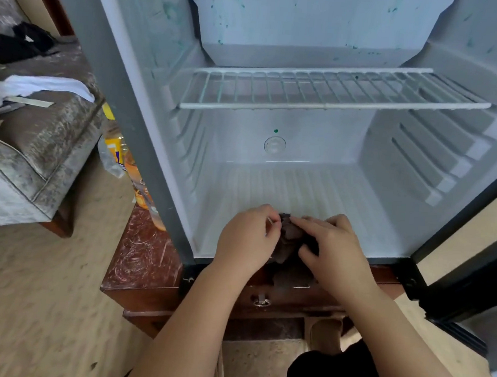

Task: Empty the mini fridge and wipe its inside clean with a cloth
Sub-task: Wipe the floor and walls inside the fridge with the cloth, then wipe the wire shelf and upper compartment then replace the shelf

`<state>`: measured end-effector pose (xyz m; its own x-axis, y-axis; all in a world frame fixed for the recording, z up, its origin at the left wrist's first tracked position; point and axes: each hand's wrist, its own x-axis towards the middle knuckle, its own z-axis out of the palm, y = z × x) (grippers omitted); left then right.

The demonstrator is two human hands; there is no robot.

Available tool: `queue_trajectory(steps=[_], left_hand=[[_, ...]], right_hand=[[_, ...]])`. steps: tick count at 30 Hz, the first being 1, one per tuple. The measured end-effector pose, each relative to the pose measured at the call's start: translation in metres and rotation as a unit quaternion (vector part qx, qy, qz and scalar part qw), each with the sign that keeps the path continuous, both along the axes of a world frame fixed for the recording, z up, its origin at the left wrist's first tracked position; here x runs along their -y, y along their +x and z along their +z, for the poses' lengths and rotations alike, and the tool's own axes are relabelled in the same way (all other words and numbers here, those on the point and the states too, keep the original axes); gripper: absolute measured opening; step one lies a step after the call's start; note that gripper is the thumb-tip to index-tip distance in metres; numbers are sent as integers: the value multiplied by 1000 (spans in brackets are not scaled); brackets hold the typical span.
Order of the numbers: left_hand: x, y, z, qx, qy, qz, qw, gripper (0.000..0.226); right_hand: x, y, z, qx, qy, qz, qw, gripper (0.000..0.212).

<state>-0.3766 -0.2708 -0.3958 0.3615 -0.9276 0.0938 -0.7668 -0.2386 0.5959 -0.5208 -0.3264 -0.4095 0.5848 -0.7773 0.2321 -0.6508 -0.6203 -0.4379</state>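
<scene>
The mini fridge (300,192) stands open on a low wooden cabinet, its white inside holding no items. A wire shelf (330,91) crosses the middle, and green specks mark the walls and the top compartment. At the fridge's front lip both hands hold a dark brown cloth (289,241). My left hand (246,241) pinches the cloth's left edge with curled fingers. My right hand (334,250) grips it from the right, thumb against the fabric. Part of the cloth hangs below the lip, over the cabinet front.
The fridge door (477,263) swings open at the right. Bottles with orange and yellow labels (131,168) stand on the red-brown cabinet (142,263) left of the fridge. A grey sofa (32,149) with white and black clothes is at the far left. Beige floor lies below.
</scene>
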Motion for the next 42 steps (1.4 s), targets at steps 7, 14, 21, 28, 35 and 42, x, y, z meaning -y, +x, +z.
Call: queue_trajectory(steps=[7, 14, 21, 28, 35, 42], left_hand=[[17, 0, 2, 62, -40, 15, 997, 21], [27, 3, 2, 67, -41, 25, 997, 19], [34, -34, 14, 53, -105, -33, 993, 19], [27, -74, 105, 181, -374, -176, 892, 20], [65, -47, 172, 290, -221, -65, 929, 74], [121, -56, 184, 304, 21, -139, 942, 97]], right_hand=[[39, 7, 15, 234, -50, -194, 951, 41], [44, 17, -12, 12, 34, -112, 993, 54], [29, -16, -11, 155, -48, -129, 978, 44], [15, -53, 81, 246, -257, -112, 928, 28], [57, -57, 197, 183, -238, -162, 940, 46], [108, -26, 247, -89, -120, -126, 981, 71]])
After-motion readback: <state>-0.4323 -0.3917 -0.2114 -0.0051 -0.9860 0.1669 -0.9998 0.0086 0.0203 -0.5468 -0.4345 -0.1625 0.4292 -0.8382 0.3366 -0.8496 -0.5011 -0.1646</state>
